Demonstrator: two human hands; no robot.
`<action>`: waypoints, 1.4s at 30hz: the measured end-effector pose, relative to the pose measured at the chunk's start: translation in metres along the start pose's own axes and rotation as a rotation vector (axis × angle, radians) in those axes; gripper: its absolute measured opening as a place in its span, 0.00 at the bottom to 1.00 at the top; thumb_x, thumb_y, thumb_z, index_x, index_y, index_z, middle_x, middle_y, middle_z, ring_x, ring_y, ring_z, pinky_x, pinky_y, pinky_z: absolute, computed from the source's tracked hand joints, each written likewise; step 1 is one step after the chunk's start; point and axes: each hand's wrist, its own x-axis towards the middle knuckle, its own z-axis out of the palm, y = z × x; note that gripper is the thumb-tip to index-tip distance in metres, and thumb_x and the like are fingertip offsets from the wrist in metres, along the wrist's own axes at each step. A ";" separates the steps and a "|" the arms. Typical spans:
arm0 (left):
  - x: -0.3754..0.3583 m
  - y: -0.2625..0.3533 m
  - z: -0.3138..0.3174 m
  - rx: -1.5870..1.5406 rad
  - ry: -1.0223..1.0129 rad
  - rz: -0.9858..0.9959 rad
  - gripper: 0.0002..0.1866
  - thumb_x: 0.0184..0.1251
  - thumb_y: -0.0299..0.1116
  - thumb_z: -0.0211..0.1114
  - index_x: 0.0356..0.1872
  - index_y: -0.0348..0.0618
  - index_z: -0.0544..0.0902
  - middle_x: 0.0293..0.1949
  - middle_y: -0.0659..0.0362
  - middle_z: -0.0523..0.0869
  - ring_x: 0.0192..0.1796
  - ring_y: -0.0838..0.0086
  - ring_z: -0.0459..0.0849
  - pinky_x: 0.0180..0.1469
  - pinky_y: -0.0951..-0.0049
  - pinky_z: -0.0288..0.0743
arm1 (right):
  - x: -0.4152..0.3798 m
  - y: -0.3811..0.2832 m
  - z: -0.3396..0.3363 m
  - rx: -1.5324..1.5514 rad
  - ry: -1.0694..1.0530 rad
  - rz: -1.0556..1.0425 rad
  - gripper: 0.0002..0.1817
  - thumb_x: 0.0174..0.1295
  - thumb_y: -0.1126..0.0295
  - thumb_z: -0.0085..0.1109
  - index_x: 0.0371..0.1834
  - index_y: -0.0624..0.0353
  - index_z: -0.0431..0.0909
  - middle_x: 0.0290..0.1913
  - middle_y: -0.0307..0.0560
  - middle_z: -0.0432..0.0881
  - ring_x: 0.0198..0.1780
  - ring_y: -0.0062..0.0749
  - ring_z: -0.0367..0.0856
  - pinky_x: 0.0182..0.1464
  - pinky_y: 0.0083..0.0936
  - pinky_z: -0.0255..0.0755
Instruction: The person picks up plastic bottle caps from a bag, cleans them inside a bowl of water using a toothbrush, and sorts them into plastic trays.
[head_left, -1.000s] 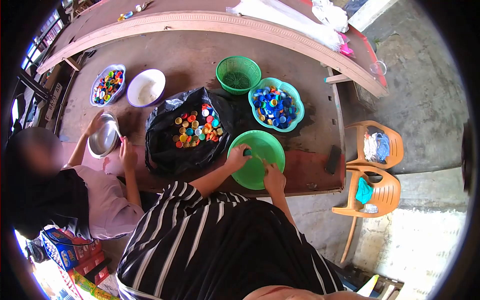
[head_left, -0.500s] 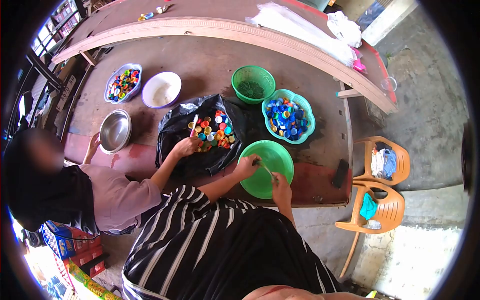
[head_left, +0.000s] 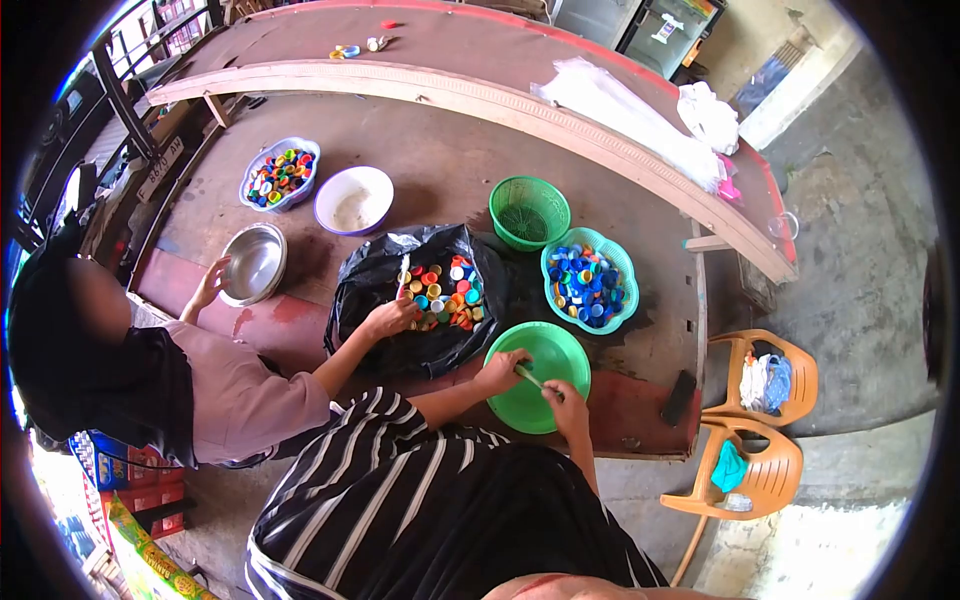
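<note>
Above the green basin (head_left: 515,412), my left hand (head_left: 502,372) is closed, its fingers pinched at the far end of a thin pale brush. A small item may be in those fingers, but I cannot make it out. My right hand (head_left: 568,408) grips the handle of that brush (head_left: 532,378), which looks like a toothbrush. Left of the basin lies an open black plastic bag (head_left: 365,290) with many colourful bottle caps (head_left: 440,300). A teal basket (head_left: 630,300) of mostly blue caps (head_left: 588,285) stands behind the basin to the right.
At left a co-worker (head_left: 240,400) holds a white-tipped brush (head_left: 404,275) over the bag and touches a metal bowl (head_left: 255,265). Further back stand a cap-filled basket (head_left: 250,190), a white bowl (head_left: 355,200) and a green basket (head_left: 530,212). A phone-like dark object (head_left: 679,398) lies right.
The view has shifted, so the table sits lower in the picture. My hands stay over the basin; the brush between them has changed angle slightly. The co-worker's brush stays over the bag.
</note>
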 end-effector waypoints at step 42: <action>0.000 0.009 -0.002 0.031 0.015 0.068 0.19 0.53 0.25 0.64 0.49 0.39 0.78 0.41 0.46 0.84 0.45 0.55 0.84 0.48 0.61 0.78 | 0.005 0.028 0.002 0.277 -0.109 0.039 0.14 0.61 0.64 0.63 0.46 0.60 0.83 0.40 0.49 0.86 0.39 0.36 0.85 0.41 0.29 0.77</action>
